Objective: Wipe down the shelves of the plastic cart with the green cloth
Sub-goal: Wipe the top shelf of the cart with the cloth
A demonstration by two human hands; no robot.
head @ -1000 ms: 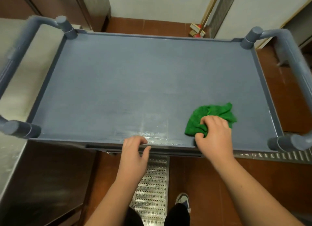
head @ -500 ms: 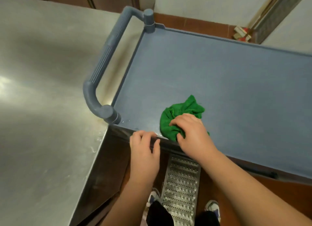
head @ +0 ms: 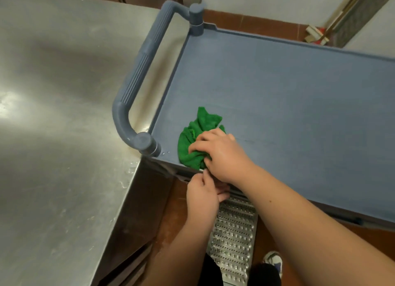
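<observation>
My right hand [head: 222, 155] grips the cloth [head: 197, 139], bunched, bright green, at the cart [head: 277, 97] shelf's lower-left corner, mid-frame. My left hand [head: 203, 195] curls on the shelf's edge below.

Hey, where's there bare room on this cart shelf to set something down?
The cart shelf lies bare from the green cloth toward the far rim and right. The near-left corner is crowded: right hand, cloth, handle post, left hand.

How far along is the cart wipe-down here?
Early, apparently. The right hand presses the green cloth on the top shelf at its near corner by the handle. The left hand is at the shelf's front edge. Lower shelves aren't visible, so presumably remain.
</observation>
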